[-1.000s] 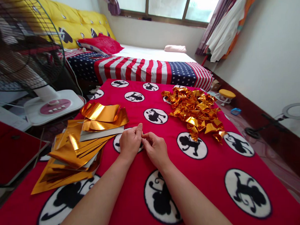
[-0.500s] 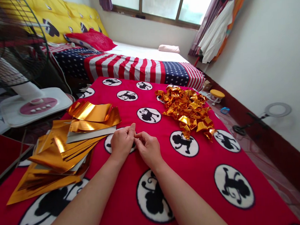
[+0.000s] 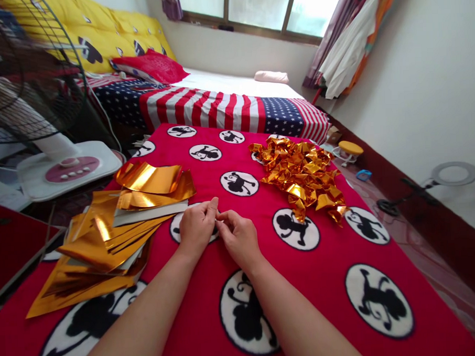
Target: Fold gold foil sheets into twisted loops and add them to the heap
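Observation:
My left hand (image 3: 197,223) and my right hand (image 3: 240,235) meet fingertip to fingertip over the middle of the red cloth (image 3: 321,295). The fingers of both are curled and pinched together; whatever they grip, if anything, is hidden behind them. To the left of my left hand lies a loose stack of shiny gold foil paper sheets (image 3: 118,238), some showing pale undersides. Beyond my right hand, toward the back right, sits a heap of folded gold foil pieces (image 3: 300,170), crumpled-looking and overlapping.
A fan (image 3: 69,167) with a wire cage stands close by the left edge of the cloth-covered table. Behind the table is a bed with a striped, starred cover (image 3: 203,107). A ring light (image 3: 455,173) and a yellow stool (image 3: 350,148) are off to the right.
The whole view has shifted slightly, so things appear a little further right. My hands keep the same pinched pose, and the stack and heap look unchanged.

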The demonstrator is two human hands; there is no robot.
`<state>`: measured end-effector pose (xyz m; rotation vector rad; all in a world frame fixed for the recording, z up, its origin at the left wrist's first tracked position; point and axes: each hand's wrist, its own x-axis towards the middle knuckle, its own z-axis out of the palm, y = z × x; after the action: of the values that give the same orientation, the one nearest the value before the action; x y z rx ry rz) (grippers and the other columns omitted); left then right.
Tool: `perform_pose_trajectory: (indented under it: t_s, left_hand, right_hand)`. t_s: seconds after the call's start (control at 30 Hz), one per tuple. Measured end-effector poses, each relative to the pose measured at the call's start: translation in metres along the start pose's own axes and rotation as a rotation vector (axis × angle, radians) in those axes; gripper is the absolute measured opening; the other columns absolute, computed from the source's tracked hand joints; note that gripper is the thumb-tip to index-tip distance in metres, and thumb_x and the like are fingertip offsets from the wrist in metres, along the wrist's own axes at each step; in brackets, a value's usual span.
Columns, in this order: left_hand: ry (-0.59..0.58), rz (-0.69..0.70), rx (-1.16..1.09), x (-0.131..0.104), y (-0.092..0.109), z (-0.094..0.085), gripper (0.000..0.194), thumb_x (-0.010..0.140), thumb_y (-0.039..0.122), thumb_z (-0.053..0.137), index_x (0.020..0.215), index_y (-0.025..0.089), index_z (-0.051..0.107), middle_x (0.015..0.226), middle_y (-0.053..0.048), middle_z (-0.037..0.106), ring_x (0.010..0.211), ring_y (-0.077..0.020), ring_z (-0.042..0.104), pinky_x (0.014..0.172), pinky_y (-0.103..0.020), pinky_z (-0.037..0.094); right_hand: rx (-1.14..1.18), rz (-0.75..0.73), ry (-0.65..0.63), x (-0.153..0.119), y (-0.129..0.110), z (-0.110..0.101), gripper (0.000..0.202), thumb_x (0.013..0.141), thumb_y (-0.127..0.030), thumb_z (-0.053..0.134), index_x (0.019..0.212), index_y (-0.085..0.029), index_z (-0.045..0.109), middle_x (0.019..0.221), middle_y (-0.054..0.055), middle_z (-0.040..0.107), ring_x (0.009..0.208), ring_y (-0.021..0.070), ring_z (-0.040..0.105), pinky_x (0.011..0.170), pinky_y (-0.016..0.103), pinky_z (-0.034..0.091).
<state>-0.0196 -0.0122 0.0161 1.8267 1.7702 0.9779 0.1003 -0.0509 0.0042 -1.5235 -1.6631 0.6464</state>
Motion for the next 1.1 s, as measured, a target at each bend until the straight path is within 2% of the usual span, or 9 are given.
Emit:
perform_pose_trajectory:
  t_s: [0.27, 0.4, 0.47, 0.53, 0.67, 0.77, 0.9, 1.0, 1.1]
  left_hand:
    - [0.064, 0.088, -0.074, -0.004, 0.000, 0.000, 0.042, 0.093, 0.045, 0.039, 0.069, 0.019, 0.061, 0.065, -0.002, 0.063, 0.062, -0.0147, 0.057, 0.063, -0.025, 0.039]
    - [0.281, 0.168, 0.028, 0.004, 0.000, -0.019, 0.031, 0.093, 0.041, 0.042, 0.093, 0.018, 0.064, 0.091, -0.006, 0.066, 0.085, -0.0190, 0.060, 0.080, -0.028, 0.043]
    - [0.387, 0.200, 0.154, 0.012, -0.007, -0.033, 0.028, 0.092, 0.038, 0.046, 0.103, 0.018, 0.063, 0.106, -0.009, 0.065, 0.105, -0.0241, 0.056, 0.097, -0.034, 0.038]
    - [0.447, 0.158, 0.287, 0.021, -0.018, -0.043, 0.036, 0.088, 0.034, 0.051, 0.119, 0.018, 0.059, 0.122, -0.012, 0.060, 0.119, -0.0294, 0.049, 0.104, -0.040, 0.032]
    - [0.349, 0.062, 0.468, 0.032, -0.048, -0.050, 0.058, 0.084, 0.032, 0.055, 0.136, 0.009, 0.046, 0.139, -0.020, 0.048, 0.133, -0.0367, 0.036, 0.107, -0.048, 0.029]
    - [0.238, 0.054, 0.543, 0.034, -0.063, -0.048, 0.038, 0.087, 0.031, 0.049, 0.118, 0.013, 0.063, 0.129, -0.018, 0.058, 0.123, -0.0362, 0.047, 0.101, -0.049, 0.034]
    - [0.252, 0.049, 0.591, 0.033, -0.064, -0.049, 0.030, 0.088, 0.030, 0.047, 0.100, 0.017, 0.071, 0.121, -0.015, 0.064, 0.110, -0.0331, 0.057, 0.092, -0.044, 0.039]
    - [0.253, 0.033, 0.605, 0.032, -0.061, -0.050, 0.033, 0.087, 0.036, 0.050, 0.108, 0.018, 0.068, 0.116, -0.014, 0.067, 0.107, -0.0327, 0.059, 0.087, -0.042, 0.040]
    - [0.253, -0.019, 0.643, 0.032, -0.057, -0.051, 0.048, 0.084, 0.047, 0.054, 0.121, 0.017, 0.062, 0.106, -0.015, 0.069, 0.099, -0.0332, 0.060, 0.081, -0.041, 0.040]
  right_hand:
    - [0.020, -0.011, -0.009, 0.000, 0.003, 0.001, 0.014, 0.086, -0.028, 0.055, 0.089, -0.023, 0.067, 0.063, -0.003, 0.062, 0.056, 0.0121, 0.054, 0.054, 0.021, 0.034]
    - [0.045, -0.004, -0.014, 0.000, 0.003, 0.001, 0.014, 0.086, -0.028, 0.055, 0.090, -0.022, 0.067, 0.063, -0.003, 0.062, 0.058, 0.0124, 0.056, 0.055, 0.021, 0.035]
    - [0.050, 0.000, -0.011, -0.001, 0.003, 0.001, 0.013, 0.086, -0.028, 0.055, 0.090, -0.022, 0.067, 0.063, -0.003, 0.062, 0.058, 0.0120, 0.055, 0.055, 0.021, 0.035]
    - [0.049, 0.000, -0.010, -0.001, 0.003, 0.001, 0.012, 0.085, -0.027, 0.056, 0.089, -0.023, 0.067, 0.064, -0.003, 0.061, 0.058, 0.0115, 0.055, 0.055, 0.021, 0.034]
    - [0.060, 0.008, -0.017, -0.001, 0.004, 0.001, 0.012, 0.085, -0.027, 0.056, 0.089, -0.023, 0.066, 0.064, -0.004, 0.061, 0.057, 0.0111, 0.054, 0.055, 0.021, 0.034]
    - [0.072, 0.004, -0.017, -0.002, 0.004, 0.001, 0.012, 0.086, -0.028, 0.056, 0.090, -0.023, 0.066, 0.063, -0.004, 0.061, 0.057, 0.0113, 0.054, 0.055, 0.021, 0.035]
    - [0.083, -0.004, -0.023, -0.003, 0.004, 0.001, 0.012, 0.086, -0.027, 0.055, 0.090, -0.022, 0.066, 0.063, -0.004, 0.060, 0.057, 0.0114, 0.054, 0.056, 0.021, 0.035]
    - [0.094, -0.009, -0.030, -0.005, 0.003, -0.001, 0.012, 0.085, -0.026, 0.055, 0.090, -0.022, 0.066, 0.062, -0.004, 0.059, 0.057, 0.0112, 0.054, 0.056, 0.021, 0.035]
    - [0.105, -0.011, -0.038, -0.006, 0.003, -0.001, 0.012, 0.085, -0.025, 0.056, 0.089, -0.022, 0.066, 0.062, -0.004, 0.059, 0.057, 0.0111, 0.053, 0.056, 0.021, 0.036]
